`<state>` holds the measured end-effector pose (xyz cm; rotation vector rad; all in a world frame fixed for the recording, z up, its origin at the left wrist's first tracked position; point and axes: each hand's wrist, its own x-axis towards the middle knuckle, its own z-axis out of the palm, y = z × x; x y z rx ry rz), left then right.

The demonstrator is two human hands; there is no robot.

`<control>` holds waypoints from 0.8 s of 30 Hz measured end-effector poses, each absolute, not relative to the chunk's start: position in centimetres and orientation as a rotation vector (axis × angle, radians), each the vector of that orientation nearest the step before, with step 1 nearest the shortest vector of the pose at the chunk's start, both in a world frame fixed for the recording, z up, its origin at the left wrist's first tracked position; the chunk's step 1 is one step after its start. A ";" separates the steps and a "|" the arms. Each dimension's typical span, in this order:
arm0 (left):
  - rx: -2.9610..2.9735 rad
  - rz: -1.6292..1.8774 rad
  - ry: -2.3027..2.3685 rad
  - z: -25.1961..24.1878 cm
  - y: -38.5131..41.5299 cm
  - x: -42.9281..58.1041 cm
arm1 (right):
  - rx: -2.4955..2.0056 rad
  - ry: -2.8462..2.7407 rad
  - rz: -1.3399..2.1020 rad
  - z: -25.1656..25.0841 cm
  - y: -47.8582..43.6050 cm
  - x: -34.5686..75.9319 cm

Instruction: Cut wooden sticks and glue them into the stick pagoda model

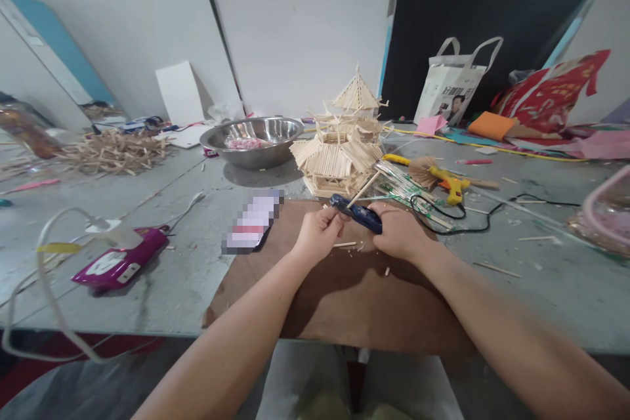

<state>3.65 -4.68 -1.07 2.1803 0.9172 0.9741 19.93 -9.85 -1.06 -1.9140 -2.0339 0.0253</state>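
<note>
My right hand [396,230] is wrapped round a dark blue hand cutter [365,216], whose head points left. A thin wooden stick [364,189] crosses that head and slants up to the right. My left hand [319,233] is closed by the cutter's head and pinches the stick's lower end; the fingers partly hide it. Under both hands lies a brown board [344,308] with small stick offcuts [344,245] on it. Just beyond stands a tiered pavilion model [339,154] built of wooden sticks.
A yellow glue gun [450,185] with a black cord lies right of bundled sticks [408,184]. A phone [253,220] and a purple power strip [123,259] lie left. Behind are a metal bowl [251,154], a stick pile [115,151] and a paper bag [447,88].
</note>
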 end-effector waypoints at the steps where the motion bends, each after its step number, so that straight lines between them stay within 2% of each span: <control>1: 2.191 0.980 0.923 -1.1 -4.7 3.6 | -1.922 -2.036 0.022 -1.0 -9.9 19.9; 12: 2.234 1.042 1.100 -1.7 -4.9 4.1 | -2.071 -1.953 -0.057 -0.8 -9.8 19.4; 24: 2.083 0.938 0.867 -1.2 -4.9 3.9 | -1.830 -1.968 0.087 -1.4 -9.7 20.3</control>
